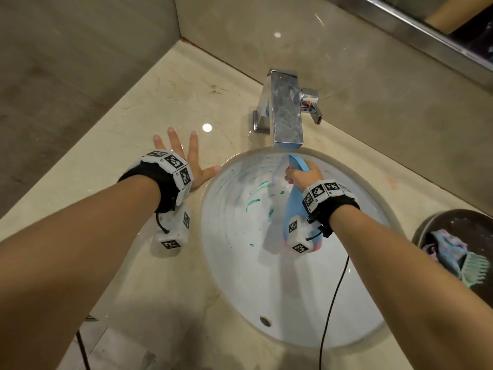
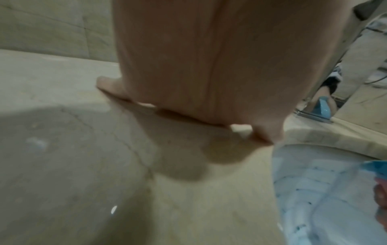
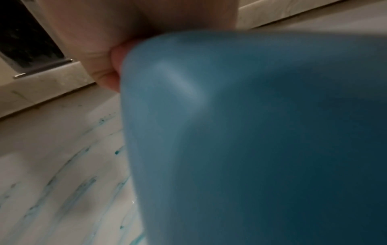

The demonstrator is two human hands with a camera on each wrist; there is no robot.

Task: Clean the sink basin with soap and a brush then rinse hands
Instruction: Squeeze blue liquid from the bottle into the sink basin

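My right hand [image 1: 301,177] grips a blue soap bottle [image 1: 292,206] and holds it tilted over the white sink basin [image 1: 240,276], its nozzle pointing up under the faucet [image 1: 285,110]. A thin bluish line runs from the nozzle down to the basin wall. Blue-green soap streaks [image 1: 253,202] mark the far side of the basin. The bottle [image 3: 261,140] fills the right wrist view above the streaked basin [image 3: 62,165]. My left hand [image 1: 186,156] rests flat on the marble counter [image 1: 112,145] left of the sink, fingers spread. A teal brush [image 1: 474,271] lies in a dark bowl [image 1: 458,220].
The dark bowl at the right edge also holds a crumpled blue-pink cloth [image 1: 442,247]. A black cable [image 1: 333,303] hangs from my right wrist across the basin. Tiled walls close the counter at the back and left. An overflow hole [image 1: 265,321] sits in the near basin wall.
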